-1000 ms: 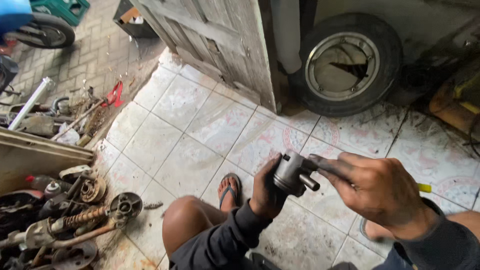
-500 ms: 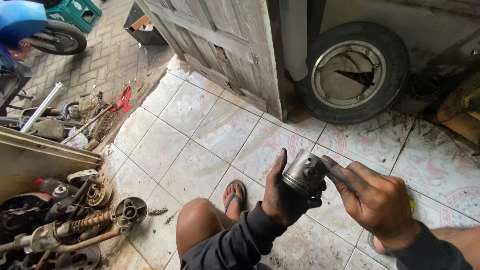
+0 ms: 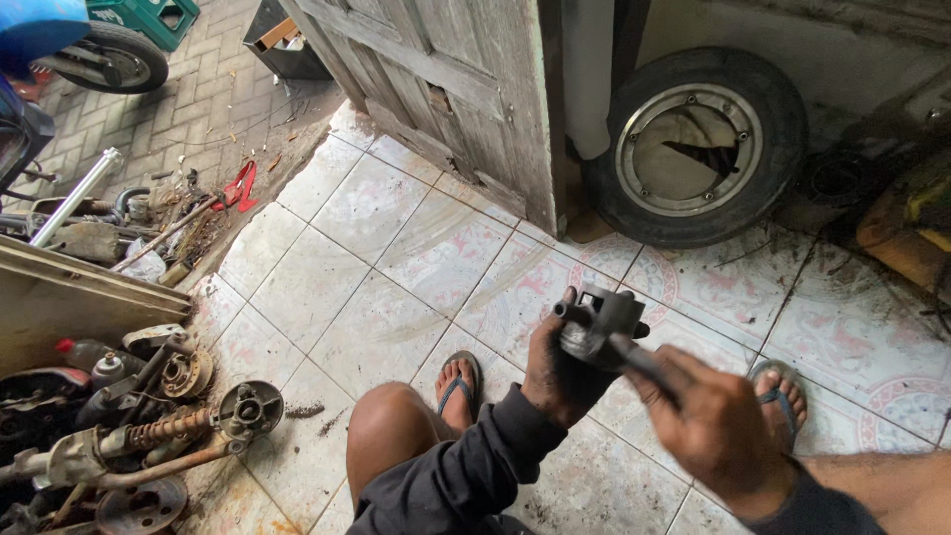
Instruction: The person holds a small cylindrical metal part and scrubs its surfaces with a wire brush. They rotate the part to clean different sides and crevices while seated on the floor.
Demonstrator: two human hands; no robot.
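Tiled floor (image 3: 396,258), wheel (image 3: 693,144) beyond hands

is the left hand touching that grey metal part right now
Touching. The head view shows the left hand wrapped around the metal part from below, a fingertip over its top edge.

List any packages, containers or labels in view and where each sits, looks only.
Green plastic crate: top left, on the brick paving, slotted sides.
Dark open box: top, beside the wooden door, something brown inside.
Dark bottle with red cap: left, among the metal parts.
No screens or signs visible.
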